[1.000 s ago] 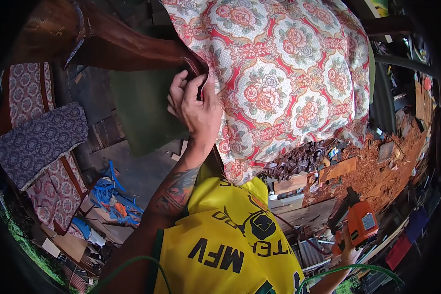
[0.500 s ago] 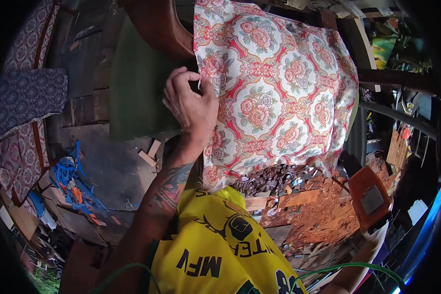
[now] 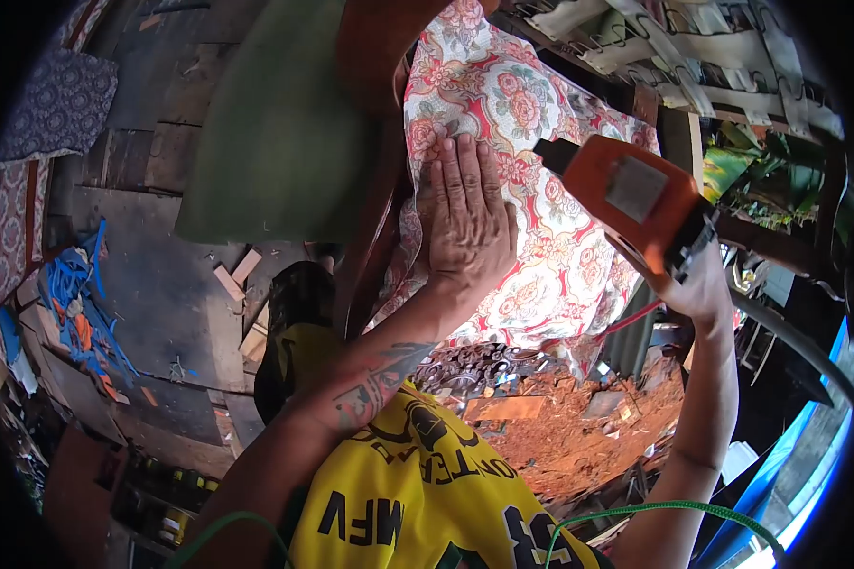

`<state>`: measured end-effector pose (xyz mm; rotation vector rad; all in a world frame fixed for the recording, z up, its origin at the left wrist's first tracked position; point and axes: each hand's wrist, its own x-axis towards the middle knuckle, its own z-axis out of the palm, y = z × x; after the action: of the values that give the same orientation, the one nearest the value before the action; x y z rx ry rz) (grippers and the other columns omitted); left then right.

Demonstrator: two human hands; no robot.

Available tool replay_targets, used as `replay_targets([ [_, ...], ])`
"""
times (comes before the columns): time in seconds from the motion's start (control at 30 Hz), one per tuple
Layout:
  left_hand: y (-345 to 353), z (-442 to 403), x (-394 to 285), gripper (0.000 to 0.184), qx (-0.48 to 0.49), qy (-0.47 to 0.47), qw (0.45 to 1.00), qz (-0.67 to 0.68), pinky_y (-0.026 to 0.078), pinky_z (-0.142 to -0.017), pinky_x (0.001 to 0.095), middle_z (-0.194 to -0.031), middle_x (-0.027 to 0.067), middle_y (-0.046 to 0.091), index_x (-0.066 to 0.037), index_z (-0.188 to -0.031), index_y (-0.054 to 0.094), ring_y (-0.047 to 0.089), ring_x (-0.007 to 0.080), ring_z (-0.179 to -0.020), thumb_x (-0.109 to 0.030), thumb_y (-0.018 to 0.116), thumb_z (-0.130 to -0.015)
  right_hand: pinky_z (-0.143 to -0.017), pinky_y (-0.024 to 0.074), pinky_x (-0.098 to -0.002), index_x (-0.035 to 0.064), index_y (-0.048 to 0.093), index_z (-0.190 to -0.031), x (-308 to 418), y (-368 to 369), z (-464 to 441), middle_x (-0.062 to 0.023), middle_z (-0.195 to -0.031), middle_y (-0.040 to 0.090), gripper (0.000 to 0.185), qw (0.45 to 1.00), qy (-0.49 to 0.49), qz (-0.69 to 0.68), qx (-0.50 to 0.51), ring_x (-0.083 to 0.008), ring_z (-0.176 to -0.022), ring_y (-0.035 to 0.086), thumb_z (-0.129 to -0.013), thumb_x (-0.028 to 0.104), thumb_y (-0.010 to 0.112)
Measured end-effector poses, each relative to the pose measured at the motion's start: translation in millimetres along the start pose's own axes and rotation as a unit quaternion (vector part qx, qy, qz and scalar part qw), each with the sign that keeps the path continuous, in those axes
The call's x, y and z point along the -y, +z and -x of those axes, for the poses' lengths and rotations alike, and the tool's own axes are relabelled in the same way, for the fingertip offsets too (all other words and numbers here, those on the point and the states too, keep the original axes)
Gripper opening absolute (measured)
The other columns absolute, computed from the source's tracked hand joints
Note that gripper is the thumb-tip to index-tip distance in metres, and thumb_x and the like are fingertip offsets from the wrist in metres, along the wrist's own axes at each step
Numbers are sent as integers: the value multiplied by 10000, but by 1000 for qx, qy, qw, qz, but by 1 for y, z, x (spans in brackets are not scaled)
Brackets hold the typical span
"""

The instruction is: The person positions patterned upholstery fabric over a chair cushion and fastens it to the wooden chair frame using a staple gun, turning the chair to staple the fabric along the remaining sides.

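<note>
My left hand (image 3: 470, 223) lies flat on the floral fabric (image 3: 527, 104), its fingers extended toward the top of the view. The red and white cloth is draped over a piece with a curved brown wooden edge (image 3: 375, 223). At the right, my right hand (image 3: 697, 284) grips an orange power tool (image 3: 636, 190) by its handle. The tool's dark nose points left, above the fabric and to the right of my left hand. A red hose or cord runs from near the tool's lower end.
Green material (image 3: 275, 142) hangs left of the wooden edge. Blue strips (image 3: 76, 294) and wood scraps (image 3: 237, 275) lie on the floor. Carved dark wood (image 3: 484, 365) and reddish debris (image 3: 569, 431) show below the fabric. White webbing (image 3: 721, 57) is at top right.
My left hand has gone from pinching the fabric edge to lying flat on the cloth. My right hand has brought the orange tool up from the lower right to above the fabric. The view has shifted.
</note>
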<state>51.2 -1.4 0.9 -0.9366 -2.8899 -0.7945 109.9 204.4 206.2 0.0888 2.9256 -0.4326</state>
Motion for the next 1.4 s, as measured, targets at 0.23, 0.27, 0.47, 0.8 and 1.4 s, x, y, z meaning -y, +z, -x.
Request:
replay_targets([
  [0.23,2,-33,-9,756,15,10,997,-74,128,-1326,587,-1687,381,249,172,-1589,306,209,508,-1606,-332,462,-1048,-1085,494,-438,46,721,-1218,3,16,-77,-105,-1184,752,403,997,-79,-6,23,-293,-1063,707,-870,175,878],
  [0.27,2,-36,-8,756,12,6,997,-73,128,-1326,587,-1687,381,249,172,-1589,306,209,508,-1606,-332,462,-1048,-1085,494,-438,46,721,-1218,2,12,-82,-105,-1184,752,403,996,-82,-3,24,-293,-1063,707,-870,175,878],
  [0.47,7,-46,-11,759,-5,-20,998,-51,132,-1325,590,-1699,360,249,160,-1588,325,205,506,-1608,-346,470,-1042,-940,578,-382,20,712,-1241,-8,10,-111,-106,-1149,779,423,991,-21,-125,47,-219,-1028,741,-870,123,885],
  [0.8,21,-68,-6,822,-37,-39,999,-5,168,-1312,598,-1666,358,299,154,-1581,340,256,516,-1575,-424,508,-1022,-525,489,-283,34,742,-1202,-5,9,-137,-7,-640,656,399,988,30,-147,24,-87,-522,606,-884,225,888],
  [1.4,15,-95,3,821,-94,-34,995,22,291,-1268,553,-1579,320,418,139,-1546,351,387,466,-1501,-348,641,-952,-513,478,-264,46,732,-1079,-18,5,-153,17,-691,602,301,930,159,-321,85,-64,-570,580,-872,229,850],
])
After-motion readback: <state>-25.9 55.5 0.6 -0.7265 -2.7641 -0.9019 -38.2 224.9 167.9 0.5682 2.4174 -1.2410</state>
